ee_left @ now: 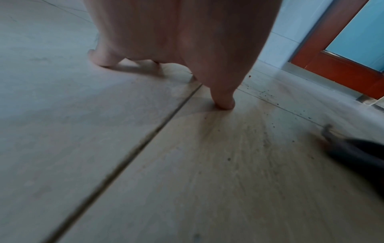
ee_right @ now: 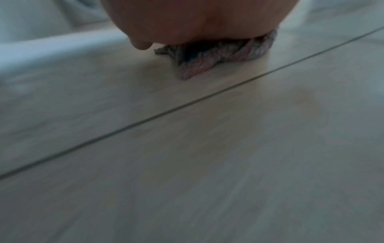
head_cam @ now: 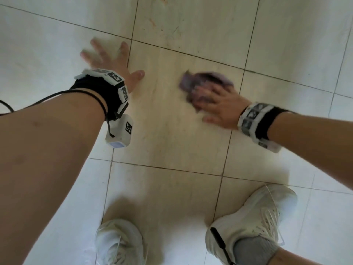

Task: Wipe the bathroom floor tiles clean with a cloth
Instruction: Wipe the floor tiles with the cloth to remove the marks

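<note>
A crumpled purplish cloth (head_cam: pixel 202 81) lies on the beige floor tiles (head_cam: pixel 172 131) at centre right. My right hand (head_cam: pixel 215 104) presses down on it with fingers spread flat over the fabric; the picture is blurred there. From the right wrist view the cloth (ee_right: pixel 218 54) bunches out beneath the palm. My left hand (head_cam: pixel 110 60) is splayed on the floor to the left, fingertips and thumb touching the tile and holding nothing. In the left wrist view the thumb (ee_left: pixel 223 98) touches the tile beside a grout line, and the cloth (ee_left: pixel 357 156) shows dark at the right edge.
My two white sneakers (head_cam: pixel 122 243) (head_cam: pixel 254 219) stand at the bottom of the head view. Reddish marks and scuffs (head_cam: pixel 162 20) stain the far tile. Dark specks (ee_left: pixel 268 95) lie near a red-framed door (ee_left: pixel 340 69). Grout lines cross the floor.
</note>
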Motion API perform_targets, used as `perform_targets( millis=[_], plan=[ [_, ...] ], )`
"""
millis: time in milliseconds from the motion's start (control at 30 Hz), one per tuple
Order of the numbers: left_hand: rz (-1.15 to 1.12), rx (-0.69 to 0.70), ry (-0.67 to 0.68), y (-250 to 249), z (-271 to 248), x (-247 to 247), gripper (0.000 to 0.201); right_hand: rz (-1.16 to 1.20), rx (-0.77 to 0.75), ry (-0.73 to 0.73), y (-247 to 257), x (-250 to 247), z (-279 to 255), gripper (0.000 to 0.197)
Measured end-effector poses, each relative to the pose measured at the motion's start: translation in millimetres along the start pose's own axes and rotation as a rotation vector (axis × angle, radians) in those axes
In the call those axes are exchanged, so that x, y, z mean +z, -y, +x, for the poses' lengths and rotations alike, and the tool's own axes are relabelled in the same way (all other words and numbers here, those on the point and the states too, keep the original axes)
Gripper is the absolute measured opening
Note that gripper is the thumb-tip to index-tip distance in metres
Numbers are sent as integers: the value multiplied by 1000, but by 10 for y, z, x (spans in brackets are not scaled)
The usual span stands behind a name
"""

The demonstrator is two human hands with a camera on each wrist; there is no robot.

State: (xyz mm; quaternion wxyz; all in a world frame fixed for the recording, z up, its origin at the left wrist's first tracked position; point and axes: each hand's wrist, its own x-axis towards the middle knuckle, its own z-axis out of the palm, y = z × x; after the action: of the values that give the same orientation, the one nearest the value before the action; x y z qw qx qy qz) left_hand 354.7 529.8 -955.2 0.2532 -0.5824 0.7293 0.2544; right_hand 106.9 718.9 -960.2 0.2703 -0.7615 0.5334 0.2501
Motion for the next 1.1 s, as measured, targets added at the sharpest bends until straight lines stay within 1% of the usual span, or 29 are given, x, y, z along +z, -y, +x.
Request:
perform_targets(
  millis=[67,100,167,200,267,300,333,367,433,533,600,667,700,767,833,933,1033,1100],
  plan=[
    [9,-7,0,-3,-2,-7,86,61,159,-91,-196,-143,111,81],
    [13,-10,1,-7,-2,-3,86,105,220,-108,-217,-250,177,81],
    [13,-15,1,-20,-1,-3,87,220,295,-128,-138,-419,290,73],
    [14,-19,2,-29,2,-9,87,253,285,-151,-29,-460,332,70],
    [6,-31,7,-51,7,-23,88,234,173,-188,275,-467,356,76],
    [-2,-36,10,-63,16,-26,89,208,122,-157,411,-436,348,77],
    [-11,-44,14,-73,25,-28,90,182,113,-106,496,-395,342,72],
    [-22,-54,18,-85,31,-26,90,167,124,-90,495,-358,359,67],
    [-50,-79,19,-130,26,-13,91,172,181,-140,324,-357,432,62],
    [-100,-144,-21,-266,-9,23,93,232,273,-180,64,-451,515,61],
    [-142,-200,-32,-447,-44,32,103,303,309,-210,30,-479,496,62],
    [-192,-255,-6,-650,-57,25,124,434,371,-300,14,-479,385,63],
    [-214,-280,6,-741,-63,18,132,524,427,-362,-25,-460,308,63],
    [-229,-320,15,-875,-53,-1,142,685,551,-473,-156,-436,132,64],
    [-232,-355,22,-949,-37,-30,146,731,662,-527,-338,-407,-42,66],
    [-238,-390,38,-999,-30,-81,149,765,846,-484,-602,-295,-291,72],
    [-241,-392,45,-1014,-38,-103,148,816,1053,-332,-706,-46,-464,75],
    [-249,-383,32,-1018,-39,-86,148,835,1150,-262,-701,93,-498,73]
  ],
)
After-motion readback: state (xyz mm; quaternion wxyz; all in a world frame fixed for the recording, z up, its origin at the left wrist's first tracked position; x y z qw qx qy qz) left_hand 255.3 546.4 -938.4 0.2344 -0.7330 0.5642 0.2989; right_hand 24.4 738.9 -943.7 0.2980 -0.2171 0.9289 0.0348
